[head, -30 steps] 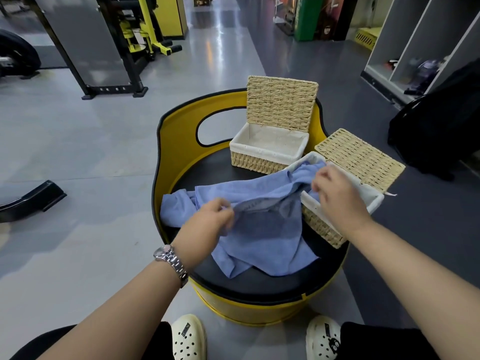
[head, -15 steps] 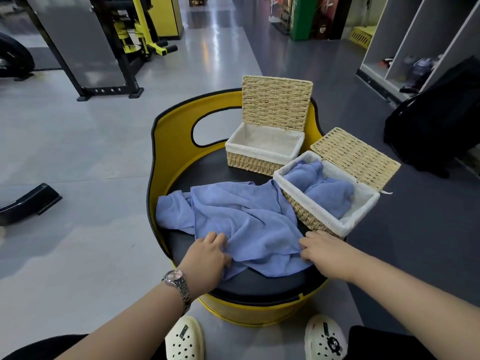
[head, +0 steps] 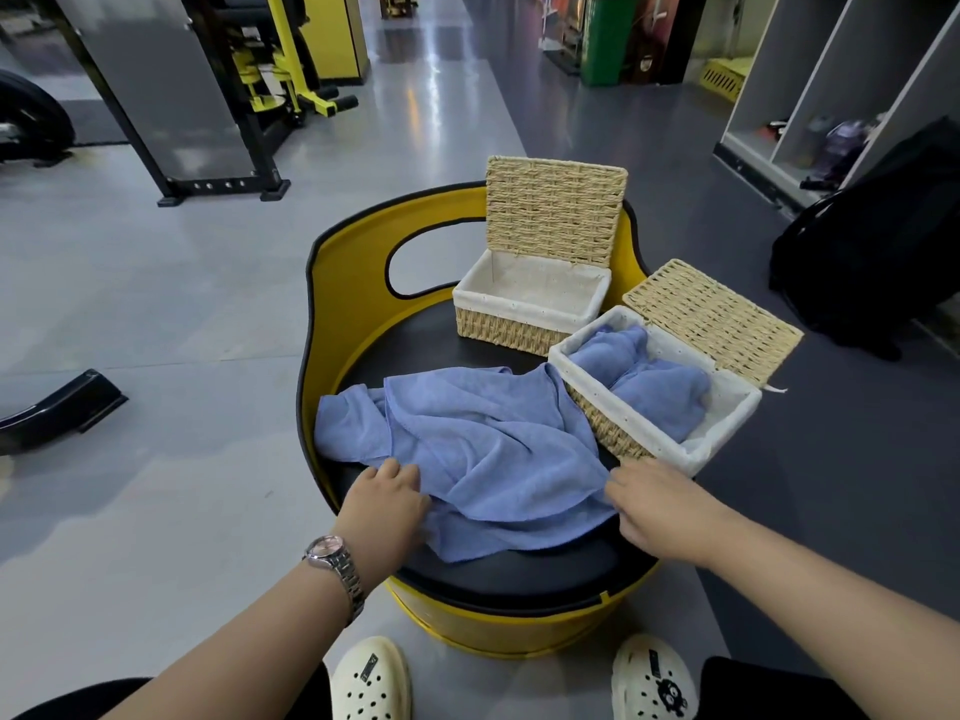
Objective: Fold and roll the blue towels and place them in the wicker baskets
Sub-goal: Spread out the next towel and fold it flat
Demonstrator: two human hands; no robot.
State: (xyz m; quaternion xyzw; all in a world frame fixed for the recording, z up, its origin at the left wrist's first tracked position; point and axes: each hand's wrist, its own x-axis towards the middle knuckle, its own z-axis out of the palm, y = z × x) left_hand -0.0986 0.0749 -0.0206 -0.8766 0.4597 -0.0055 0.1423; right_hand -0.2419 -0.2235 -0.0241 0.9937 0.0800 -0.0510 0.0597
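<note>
A crumpled blue towel (head: 488, 449) lies spread over the black seat of a yellow round stool (head: 353, 304). My left hand (head: 384, 506) grips the towel's near left edge with curled fingers. At the near right edge, my right hand (head: 660, 506) pinches the cloth beside the basket. A second blue towel (head: 649, 387) sits bunched inside the right wicker basket (head: 727, 423), whose lid lies open behind it. The left wicker basket (head: 530, 298) stands at the back of the seat with only its white liner showing and its lid upright.
My two feet in white clogs (head: 371, 678) stand on the floor right in front of the stool. A black bag (head: 872, 252) sits to the right by grey lockers. Yellow and black gym equipment (head: 260, 85) stands far left on the grey floor.
A second ago both hands held the towel up near the right basket. The towel now lies on the seat, and both hands have come down to its near edge.
</note>
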